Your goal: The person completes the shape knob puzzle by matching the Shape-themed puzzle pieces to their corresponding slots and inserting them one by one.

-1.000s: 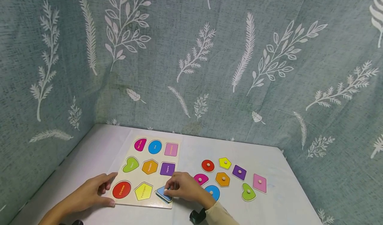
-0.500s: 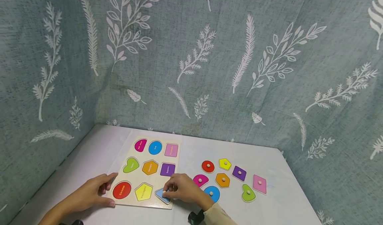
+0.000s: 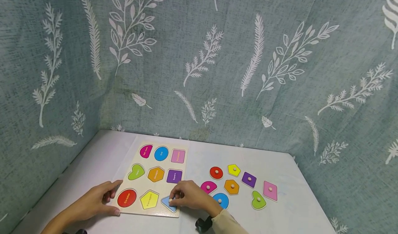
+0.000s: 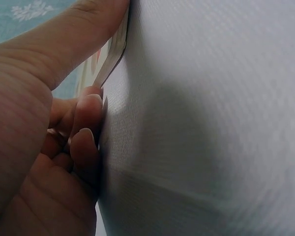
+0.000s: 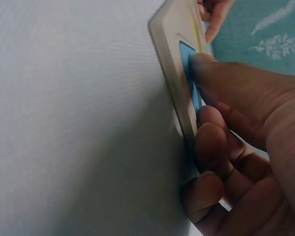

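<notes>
A wooden shape puzzle board (image 3: 141,185) lies on the left of the white table, with colored printed shapes. My left hand (image 3: 96,197) steadies its near left corner, thumb on the front edge and index finger on the left side. In the left wrist view the thumb meets the board's edge and the other fingers curl below it. My right hand (image 3: 191,196) pinches the knob of a blue triangle puzzle piece (image 3: 167,202) at the board's near right corner. The right wrist view shows the blue piece (image 5: 187,56) lying in its recess, partly hidden by the thumb.
Right of the board lie several knobbed puzzle pieces, among them a red circle (image 3: 216,172), a purple square (image 3: 248,180), a pink rectangle (image 3: 270,191) and a green heart (image 3: 258,201). A blue round piece (image 3: 221,199) is close to the right wrist. Patterned fabric (image 3: 199,71) walls the table.
The blue triangle was tilted above the corner of the board a second ago; it has gone down flat into the triangular recess. The left hand has kept its place.
</notes>
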A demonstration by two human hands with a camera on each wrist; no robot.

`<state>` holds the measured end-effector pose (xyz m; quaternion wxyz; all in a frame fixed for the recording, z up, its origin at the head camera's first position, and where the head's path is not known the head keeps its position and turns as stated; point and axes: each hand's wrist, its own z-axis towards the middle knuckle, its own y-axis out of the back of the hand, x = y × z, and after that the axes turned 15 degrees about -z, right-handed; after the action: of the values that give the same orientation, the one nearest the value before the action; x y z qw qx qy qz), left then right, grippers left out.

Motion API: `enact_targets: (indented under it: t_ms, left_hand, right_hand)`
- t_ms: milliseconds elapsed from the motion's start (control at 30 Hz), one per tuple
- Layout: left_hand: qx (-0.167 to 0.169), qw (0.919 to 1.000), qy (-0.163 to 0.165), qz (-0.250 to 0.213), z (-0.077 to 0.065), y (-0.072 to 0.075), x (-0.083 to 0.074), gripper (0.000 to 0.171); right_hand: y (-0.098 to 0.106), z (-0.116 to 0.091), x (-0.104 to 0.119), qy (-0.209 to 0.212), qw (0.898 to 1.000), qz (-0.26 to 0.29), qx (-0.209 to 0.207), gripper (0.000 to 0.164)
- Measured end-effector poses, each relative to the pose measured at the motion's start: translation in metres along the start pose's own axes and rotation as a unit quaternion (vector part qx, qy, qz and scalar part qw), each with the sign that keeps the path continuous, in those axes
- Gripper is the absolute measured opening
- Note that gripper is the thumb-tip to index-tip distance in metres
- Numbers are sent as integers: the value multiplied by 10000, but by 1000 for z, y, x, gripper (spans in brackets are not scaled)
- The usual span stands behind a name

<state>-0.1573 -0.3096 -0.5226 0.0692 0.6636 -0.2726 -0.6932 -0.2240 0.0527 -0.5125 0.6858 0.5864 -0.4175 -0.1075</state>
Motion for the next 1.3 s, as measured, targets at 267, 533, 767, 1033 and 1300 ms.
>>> enact_targets:
  t_ms: [267, 533, 767, 1033, 1300]
  left_hand:
    - [8, 9999, -94, 74, 1, -1, -1, 96]
    - [10, 10000, 18, 31, 1, 0, 0, 100]
    - [31, 9999, -20, 159, 1, 0, 0, 98]
    - [21, 9998, -155, 144, -1, -1, 0, 97]
    - [-9, 9995, -281, 146, -1, -2, 0, 98]
  right_hand:
    - [7, -10, -16, -86, 9995, 289, -49, 11]
    - [22, -32, -43, -214, 9986, 254, -405, 9]
    - [37, -52, -70, -300, 9957, 306, -822, 8]
    - [54, -69, -94, -680, 9934, 85, -918, 7]
    - [64, -82, -113, -989, 9875, 41, -1224, 9]
